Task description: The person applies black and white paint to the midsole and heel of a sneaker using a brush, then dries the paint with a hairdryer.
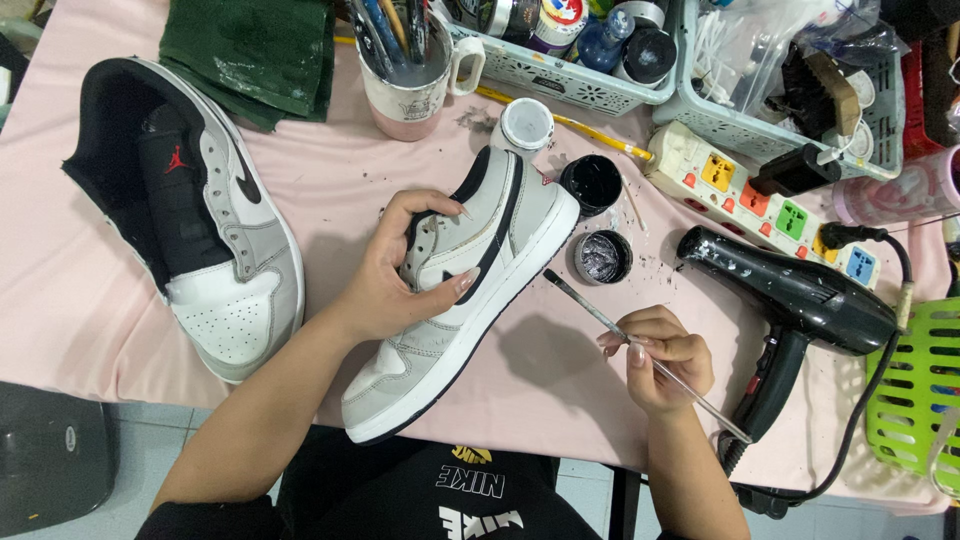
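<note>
Head view: left hand (400, 270) grips tilted sneaker (470, 300), right hand (655, 355) pinches paintbrush (640, 350).

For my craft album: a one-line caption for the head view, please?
Left hand steadies a grey-and-white sneaker; right hand holds a thin brush near open paint jars.

Labelled paint bottles (560, 22) in basket (600, 90).

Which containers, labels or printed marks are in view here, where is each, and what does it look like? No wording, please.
Paint pot: by the held shoe's heel, round, open, black inside.
Second pot: just below it, round, grey-smeared.
White lid: above the shoe, round.
Mug: top centre, white and pink, holding brushes.
Bottles: in the pale basket, coloured labels.
Red emblem: on the left shoe's black tongue.
</note>
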